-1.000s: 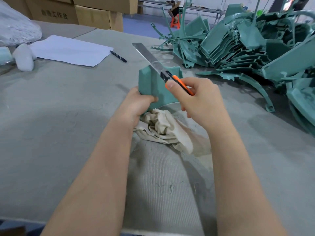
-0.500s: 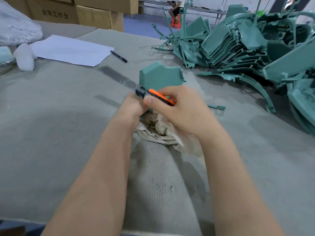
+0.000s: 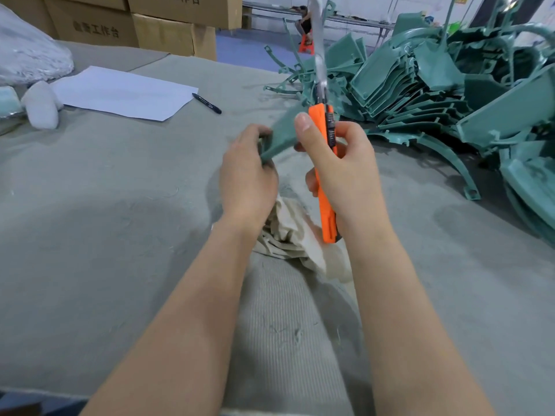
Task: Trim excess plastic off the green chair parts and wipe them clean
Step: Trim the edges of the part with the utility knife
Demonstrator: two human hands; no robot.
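Note:
A small green chair part (image 3: 283, 132) is held tilted above the table, and my left hand (image 3: 247, 175) grips its lower left edge. My right hand (image 3: 339, 172) grips an orange utility knife (image 3: 326, 187), upright, with its long blade (image 3: 319, 49) pointing up and away beside the part's right edge. My right thumb lies along the knife's handle near the part. A crumpled beige cloth (image 3: 291, 235) lies on the table under both hands, partly hidden by my wrists.
A big heap of green chair parts (image 3: 435, 82) fills the table's right and far right. White paper (image 3: 123, 93) and a black pen (image 3: 207, 103) lie at the far left, with white bagged material (image 3: 27, 58) and cardboard boxes (image 3: 168, 28) behind. Thin plastic shavings (image 3: 297, 331) dot the grey felt table (image 3: 90, 235).
The knife has swung from lying low across my hands to standing upright with the blade raised. The green part has turned from facing me to tilted edge-on in my left hand.

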